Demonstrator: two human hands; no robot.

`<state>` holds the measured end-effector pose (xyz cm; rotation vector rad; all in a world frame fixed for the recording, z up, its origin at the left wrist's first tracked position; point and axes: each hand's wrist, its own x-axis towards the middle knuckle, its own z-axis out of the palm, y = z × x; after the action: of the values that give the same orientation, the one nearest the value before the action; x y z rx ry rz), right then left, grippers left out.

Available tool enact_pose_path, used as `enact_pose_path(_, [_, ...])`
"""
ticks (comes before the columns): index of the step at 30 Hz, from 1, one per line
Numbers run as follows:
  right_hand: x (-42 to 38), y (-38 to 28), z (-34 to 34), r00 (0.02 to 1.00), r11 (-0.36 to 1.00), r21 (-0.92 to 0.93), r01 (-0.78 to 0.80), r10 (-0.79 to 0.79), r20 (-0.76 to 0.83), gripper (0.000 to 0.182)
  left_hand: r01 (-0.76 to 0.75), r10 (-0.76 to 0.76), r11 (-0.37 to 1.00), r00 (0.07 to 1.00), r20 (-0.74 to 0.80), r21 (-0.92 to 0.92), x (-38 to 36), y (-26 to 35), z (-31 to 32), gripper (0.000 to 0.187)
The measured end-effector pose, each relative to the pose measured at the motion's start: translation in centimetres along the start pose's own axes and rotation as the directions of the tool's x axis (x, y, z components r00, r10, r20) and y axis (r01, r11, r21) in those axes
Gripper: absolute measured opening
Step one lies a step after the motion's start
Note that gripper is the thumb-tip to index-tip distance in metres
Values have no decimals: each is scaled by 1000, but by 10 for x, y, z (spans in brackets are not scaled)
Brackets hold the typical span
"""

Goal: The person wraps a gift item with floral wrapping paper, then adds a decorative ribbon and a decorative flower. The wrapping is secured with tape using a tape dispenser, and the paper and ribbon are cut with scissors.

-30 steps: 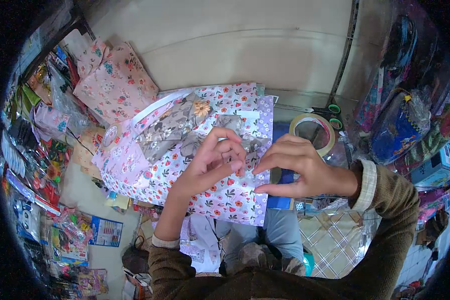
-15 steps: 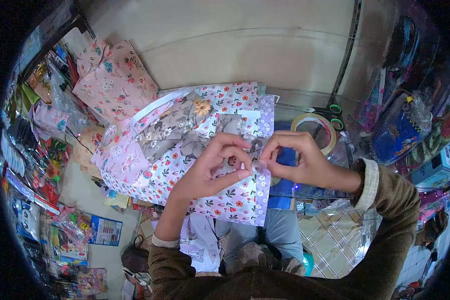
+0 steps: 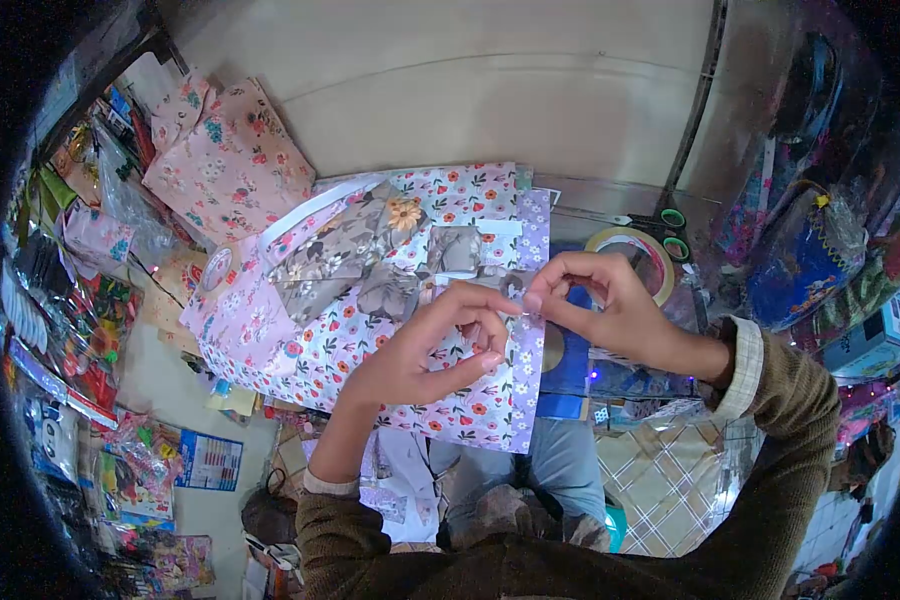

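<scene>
My right hand (image 3: 610,305) pinches thumb and index finger on a small clear piece (image 3: 526,304) that looks like tape; its outline is hard to see. My left hand (image 3: 435,350) is beside it, index finger stretched so its tip nearly meets the right fingertips. The left thumb is apart from that index finger, and the other fingers curl. Below both hands lie white flowered paper sheets (image 3: 470,405) with a lilac flowered edge (image 3: 522,420). On them rests grey flowered paper (image 3: 320,262), folded and creased, with a smaller grey folded piece (image 3: 455,248) near it.
A large tape roll (image 3: 660,262) and green-handled scissors (image 3: 673,218) lie to the right. Another roll (image 3: 220,268) sits on the paper's left side. A pink flowered package (image 3: 235,160) stands back left. Packaged goods crowd both sides, including a blue pouch (image 3: 810,255).
My right hand has moved slightly up and right, keeping its pinch. My left index finger has straightened towards it, while the left thumb has dropped lower. The papers have hardly shifted.
</scene>
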<state>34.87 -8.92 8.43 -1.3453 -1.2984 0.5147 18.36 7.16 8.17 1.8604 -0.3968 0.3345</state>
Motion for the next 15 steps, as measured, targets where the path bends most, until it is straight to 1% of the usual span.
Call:
enact_pose_path(2, [1,-1,0,1000,999,36,-28,28,-4,13,4,-7,999,997,-72,-41,1,1,4,41])
enact_pose_path(5, [1,1,-1,998,995,80,-66,67,-12,15,117,-114,993,985,-128,15,0,2,2,39])
enact_pose_path(8, [1,2,-1,995,991,85,-99,101,-19,17,101,-101,995,985,-139,-9,3,0,2,38])
enact_pose_path(11, [2,-1,-2,994,989,101,-107,110,-23,18,194,-190,981,971,-148,16,2,1,1,38])
enact_pose_path(12, [2,-2,-1,994,988,111,-106,109,-24,18,166,-160,986,976,-146,28,2,-1,0,38])
enact_pose_path(14, [1,-3,-1,998,996,59,-63,65,-20,17,108,-100,993,985,-142,53,2,-4,-1,37])
enact_pose_path(15, [1,-3,0,999,999,34,-42,43,-16,17,100,-94,994,985,-145,38,2,-5,0,37])
